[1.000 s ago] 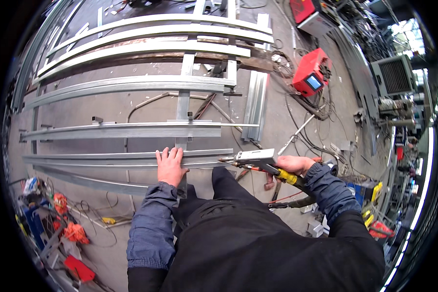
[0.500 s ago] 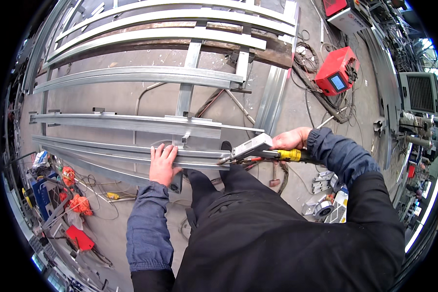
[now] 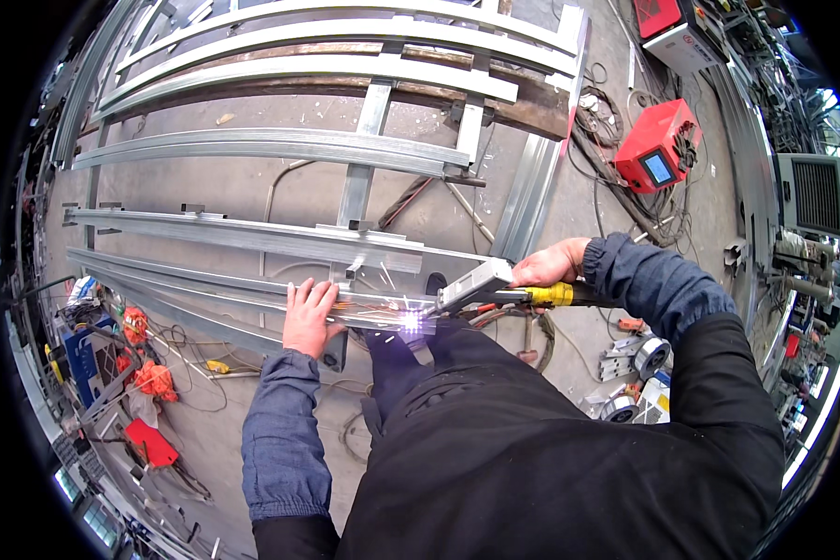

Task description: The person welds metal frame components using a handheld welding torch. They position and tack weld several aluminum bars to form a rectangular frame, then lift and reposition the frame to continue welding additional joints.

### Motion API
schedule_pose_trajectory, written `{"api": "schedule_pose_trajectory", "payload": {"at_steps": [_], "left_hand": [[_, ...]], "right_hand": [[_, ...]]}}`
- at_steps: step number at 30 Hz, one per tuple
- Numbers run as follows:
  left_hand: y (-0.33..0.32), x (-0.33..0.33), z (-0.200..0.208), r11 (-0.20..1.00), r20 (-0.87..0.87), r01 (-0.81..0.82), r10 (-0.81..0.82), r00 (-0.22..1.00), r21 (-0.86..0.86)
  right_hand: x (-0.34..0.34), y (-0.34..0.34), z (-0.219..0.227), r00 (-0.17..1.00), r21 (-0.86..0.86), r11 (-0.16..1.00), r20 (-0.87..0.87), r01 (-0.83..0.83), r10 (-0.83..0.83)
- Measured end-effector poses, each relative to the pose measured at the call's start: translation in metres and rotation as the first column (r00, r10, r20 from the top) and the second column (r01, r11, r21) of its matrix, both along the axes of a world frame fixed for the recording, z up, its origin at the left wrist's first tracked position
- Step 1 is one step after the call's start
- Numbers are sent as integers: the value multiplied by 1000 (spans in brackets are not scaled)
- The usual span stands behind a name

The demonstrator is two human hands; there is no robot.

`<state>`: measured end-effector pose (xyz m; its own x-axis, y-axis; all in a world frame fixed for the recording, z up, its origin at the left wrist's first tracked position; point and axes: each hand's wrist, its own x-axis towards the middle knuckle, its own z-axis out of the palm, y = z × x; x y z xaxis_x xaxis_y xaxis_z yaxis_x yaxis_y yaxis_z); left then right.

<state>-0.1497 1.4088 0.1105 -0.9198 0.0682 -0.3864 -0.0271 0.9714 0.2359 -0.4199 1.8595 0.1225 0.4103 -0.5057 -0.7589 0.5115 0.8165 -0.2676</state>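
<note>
My right hand [image 3: 553,264] is wrapped round the handle of a grey welding torch [image 3: 476,284] with a yellow collar [image 3: 553,296] on its cable end. At the torch's tip a bright violet-white arc [image 3: 412,321] glares against the nearest galvanized steel channel [image 3: 187,281], throwing sparks leftward toward my left hand [image 3: 308,319]. That hand lies on the same channel, fingers stretched out and thumb apart. The glare hides the exact spot where tip and metal meet. Just beyond runs another steel channel [image 3: 252,233], with small brackets on it.
More steel rails [image 3: 252,143] lie across crosspieces farther off. A red machine with a lit screen [image 3: 658,149] stands on the floor at the right, among coiled cables [image 3: 599,121]. Wire spools [image 3: 651,357] sit at lower right; orange bundles [image 3: 155,380] lie at left.
An arc and flying sparks have appeared at the torch's tip. The torch has shifted slightly left in the picture. My left hand stays on the channel.
</note>
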Motion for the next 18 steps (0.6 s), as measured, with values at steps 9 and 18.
{"api": "schedule_pose_trajectory", "payload": {"at_steps": [9, 18], "left_hand": [[3, -3, 6, 1000, 10, -6, 6, 1000, -5], [2, 0, -1, 1000, -12, 10, -10, 1000, -16]], "right_hand": [[5, 9, 3, 999, -24, 999, 21, -45, 46], [8, 17, 2, 1000, -42, 999, -14, -27, 26]]}}
